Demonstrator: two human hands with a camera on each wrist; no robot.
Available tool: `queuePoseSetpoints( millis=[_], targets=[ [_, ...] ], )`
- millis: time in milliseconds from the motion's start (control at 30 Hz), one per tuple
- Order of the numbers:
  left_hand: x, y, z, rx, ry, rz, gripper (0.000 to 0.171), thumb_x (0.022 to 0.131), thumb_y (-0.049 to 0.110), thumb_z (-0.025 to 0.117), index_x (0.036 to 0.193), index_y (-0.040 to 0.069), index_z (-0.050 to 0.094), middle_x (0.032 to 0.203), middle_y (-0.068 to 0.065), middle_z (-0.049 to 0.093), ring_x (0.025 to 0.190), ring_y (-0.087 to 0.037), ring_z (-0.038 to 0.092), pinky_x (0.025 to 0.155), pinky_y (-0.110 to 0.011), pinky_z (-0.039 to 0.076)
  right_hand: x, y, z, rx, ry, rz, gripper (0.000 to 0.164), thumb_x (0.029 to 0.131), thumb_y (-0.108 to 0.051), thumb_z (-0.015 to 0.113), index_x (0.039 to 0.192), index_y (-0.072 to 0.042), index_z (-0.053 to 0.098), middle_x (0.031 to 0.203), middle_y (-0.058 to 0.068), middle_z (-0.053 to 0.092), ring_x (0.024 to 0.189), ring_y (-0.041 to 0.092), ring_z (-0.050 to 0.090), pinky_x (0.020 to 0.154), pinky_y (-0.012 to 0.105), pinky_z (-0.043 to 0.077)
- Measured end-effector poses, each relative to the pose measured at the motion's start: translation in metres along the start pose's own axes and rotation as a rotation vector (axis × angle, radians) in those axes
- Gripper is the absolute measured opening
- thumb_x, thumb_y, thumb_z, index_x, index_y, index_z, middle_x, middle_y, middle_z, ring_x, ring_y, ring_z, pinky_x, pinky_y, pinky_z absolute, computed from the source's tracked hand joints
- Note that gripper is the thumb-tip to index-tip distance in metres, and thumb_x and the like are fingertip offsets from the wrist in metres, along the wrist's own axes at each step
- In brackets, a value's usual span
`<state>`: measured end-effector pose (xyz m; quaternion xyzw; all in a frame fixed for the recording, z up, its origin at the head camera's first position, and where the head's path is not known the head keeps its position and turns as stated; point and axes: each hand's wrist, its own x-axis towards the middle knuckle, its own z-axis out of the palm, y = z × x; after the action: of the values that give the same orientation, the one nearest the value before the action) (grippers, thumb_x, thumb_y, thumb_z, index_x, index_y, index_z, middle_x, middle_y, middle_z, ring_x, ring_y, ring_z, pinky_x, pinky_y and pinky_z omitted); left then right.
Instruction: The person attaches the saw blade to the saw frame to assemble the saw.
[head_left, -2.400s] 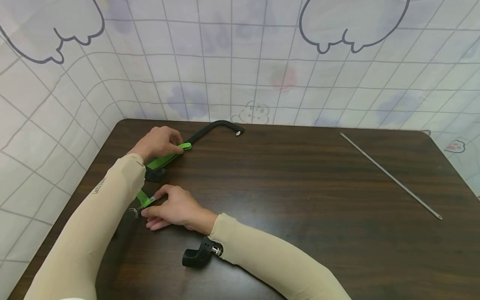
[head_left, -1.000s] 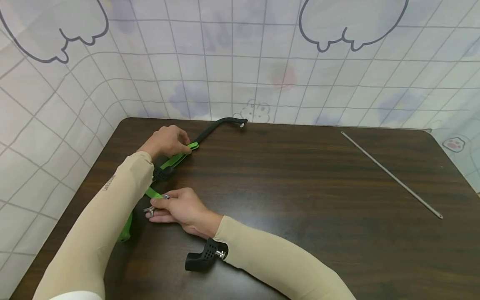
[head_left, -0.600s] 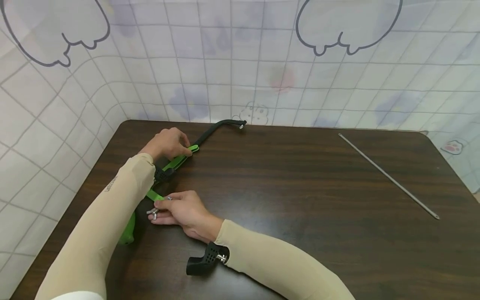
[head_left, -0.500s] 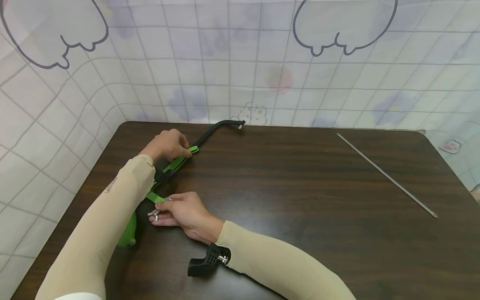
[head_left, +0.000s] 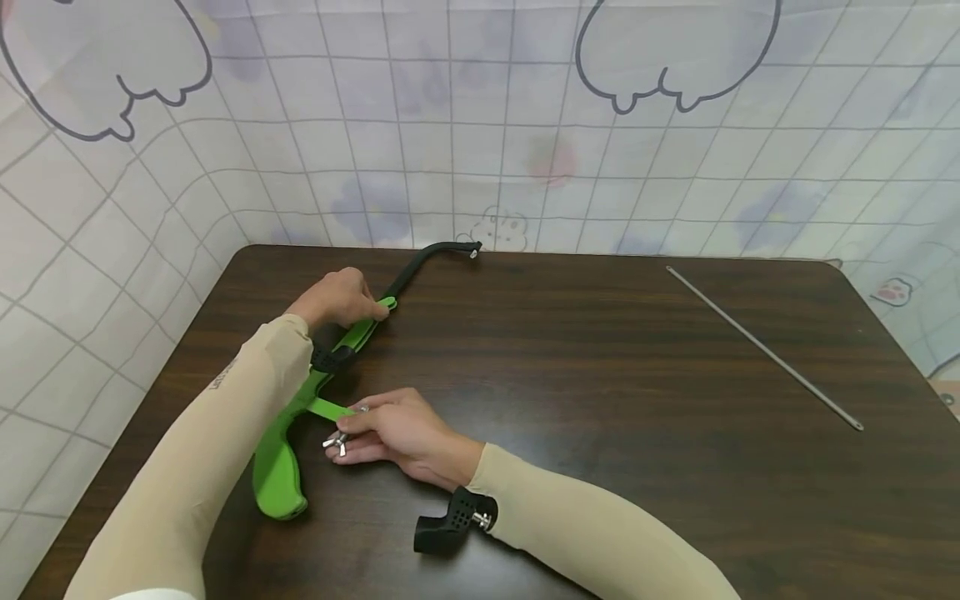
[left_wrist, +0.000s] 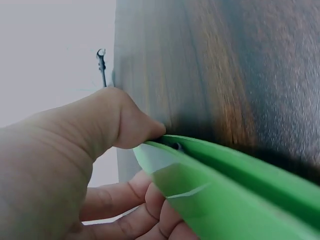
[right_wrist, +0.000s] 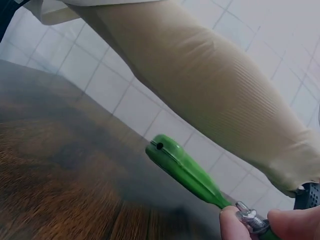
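Observation:
A hacksaw frame with a green handle (head_left: 277, 479) and a curved black tube (head_left: 416, 265) lies at the table's left side. My left hand (head_left: 341, 297) pinches its green middle section; the left wrist view shows the thumb on the upper edge of the green sides (left_wrist: 225, 170) and curled fingers below. A short green arm (head_left: 330, 410) juts right from the handle. At its end my right hand (head_left: 408, 437) pinches a metal bolt (right_wrist: 252, 220) between thumb and finger. A silver wing nut (head_left: 339, 445) sticks out under the thumb. Part of the handle hides behind my left forearm.
A thin silver hacksaw blade (head_left: 765, 348) lies slanted on the right of the dark wooden table (head_left: 570, 358). A grid-patterned cloth (head_left: 480, 125) stands behind the table's back edge. A black wrist mount (head_left: 453, 521) hangs below my right sleeve.
My right hand has moved right and slightly nearer, and now pinches the bolt at the arm's end. The handle has come out from under my left forearm. My left hand keeps its grip.

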<state>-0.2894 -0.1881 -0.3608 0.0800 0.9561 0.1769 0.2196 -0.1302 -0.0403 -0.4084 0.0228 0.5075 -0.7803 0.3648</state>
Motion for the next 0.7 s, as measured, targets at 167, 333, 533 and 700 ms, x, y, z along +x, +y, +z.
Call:
queuePoseSetpoints(
  millis=[167, 333, 533, 700],
  targets=[
    [0.000, 0.001, 0.003, -0.027, -0.020, 0.003, 0.046, 0.099, 0.035, 0.063, 0.057, 0.016, 0.057, 0.047, 0.007, 0.043, 0.048, -0.012, 0.045, 0.054, -0.028, 0.042, -0.009, -0.001, -0.009, -0.013, -0.034, -0.003, 0.011, 0.096, 0.005, 0.063, 0.090, -0.004, 0.064, 0.074, 0.010, 0.072, 0.068, 0.018, 0.073, 0.075, 0.032, 0.065],
    [-0.001, 0.003, 0.003, -0.007, -0.035, 0.015, 0.050, 0.098, 0.035, 0.062, 0.054, 0.020, 0.045, 0.047, 0.006, 0.046, 0.052, -0.014, 0.054, 0.055, -0.028, 0.041, -0.015, -0.001, -0.015, -0.026, -0.053, 0.002, 0.010, 0.096, 0.005, 0.063, 0.091, -0.004, 0.065, 0.075, 0.009, 0.073, 0.069, 0.017, 0.074, 0.076, 0.033, 0.065],
    [-0.005, 0.004, 0.002, -0.059, -0.029, 0.036, 0.043, 0.098, 0.032, 0.062, 0.059, 0.015, 0.056, 0.048, 0.008, 0.047, 0.061, -0.016, 0.064, 0.064, -0.028, 0.048, -0.019, -0.004, -0.021, -0.046, -0.063, 0.003, 0.006, 0.097, 0.005, 0.062, 0.094, 0.002, 0.067, 0.077, 0.011, 0.073, 0.070, 0.018, 0.074, 0.075, 0.031, 0.065],
    [-0.006, 0.001, 0.007, -0.218, -0.057, 0.073, 0.035, 0.102, 0.027, 0.059, 0.082, 0.004, 0.076, 0.063, 0.006, 0.069, 0.068, -0.013, 0.067, 0.074, -0.030, 0.057, -0.024, -0.008, -0.028, -0.055, -0.078, 0.009, 0.009, 0.098, 0.003, 0.061, 0.091, -0.001, 0.066, 0.078, 0.009, 0.073, 0.072, 0.017, 0.075, 0.076, 0.031, 0.064]
  ],
)
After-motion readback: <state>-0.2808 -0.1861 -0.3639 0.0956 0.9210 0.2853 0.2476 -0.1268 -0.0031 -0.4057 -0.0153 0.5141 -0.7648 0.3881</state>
